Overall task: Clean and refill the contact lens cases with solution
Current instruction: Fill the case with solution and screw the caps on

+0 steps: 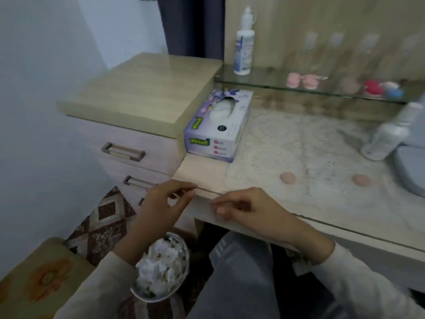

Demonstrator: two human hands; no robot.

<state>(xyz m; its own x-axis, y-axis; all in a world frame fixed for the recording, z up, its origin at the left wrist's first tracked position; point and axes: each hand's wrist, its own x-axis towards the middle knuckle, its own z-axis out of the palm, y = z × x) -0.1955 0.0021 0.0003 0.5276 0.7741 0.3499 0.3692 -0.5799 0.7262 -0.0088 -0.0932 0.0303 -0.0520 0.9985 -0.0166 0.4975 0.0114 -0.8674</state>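
pink lens case (301, 80) is sitting on the glass shelf (253, 82), right of the solution bottle (244, 49). the left hand (165, 203) and right hand (248, 209) are hovering at the front of the table (202, 171), fingers loosely curled, gripping nothing visible. a reach is probably coming next: lifting the case level, keeping the bottle tip off it.

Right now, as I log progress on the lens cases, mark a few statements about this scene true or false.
1. The solution bottle stands upright on the glass shelf. True.
2. The tissue box lies on the floor. False: it sits on the tabletop.
3. The left hand holds a pink lens case. False: it holds nothing; the pink lens case sits on the shelf.
4. The bin holds crumpled tissues. True.
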